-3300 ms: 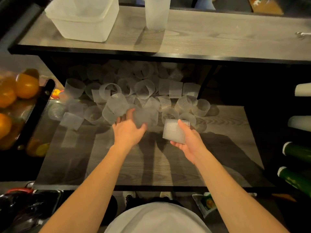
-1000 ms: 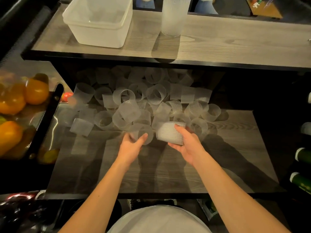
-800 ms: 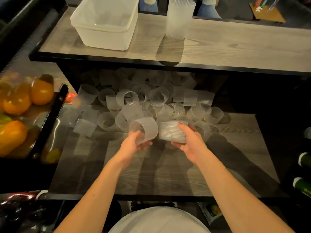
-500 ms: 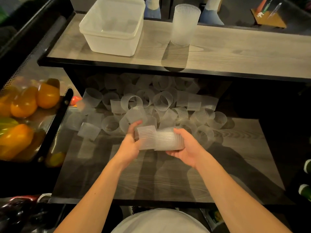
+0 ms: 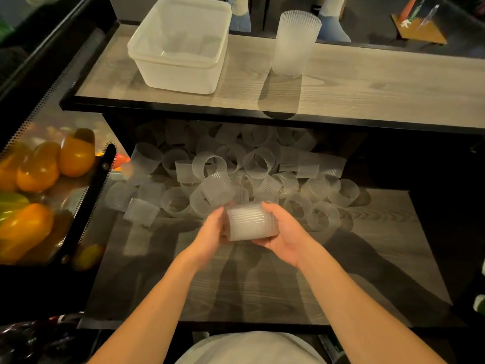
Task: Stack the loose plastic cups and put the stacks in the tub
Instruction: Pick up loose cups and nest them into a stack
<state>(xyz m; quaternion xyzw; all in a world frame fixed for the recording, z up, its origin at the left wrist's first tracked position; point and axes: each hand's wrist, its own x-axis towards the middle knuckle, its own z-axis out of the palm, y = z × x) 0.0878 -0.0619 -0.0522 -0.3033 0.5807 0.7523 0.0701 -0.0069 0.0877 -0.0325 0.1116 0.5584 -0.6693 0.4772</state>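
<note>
A short stack of ribbed, frosted plastic cups lies sideways between my hands, above the lower shelf. My right hand grips it from the right, fingers curled around its side. My left hand presses against its left end. Behind them a heap of several loose cups covers the back of the lower shelf. The translucent tub stands on the upper shelf at the left, with nothing visible inside. A tall upright stack of cups stands to its right.
The upper shelf overhangs the rear of the cup heap. A black mesh basket of orange and yellow peppers sits at the left. Bottle ends show at the far right edge. A person's legs stand beyond the upper shelf.
My left hand picked a loose cup from the heap, brought it to the stack in my right hand and pushed it in. The view tilted up a little.
</note>
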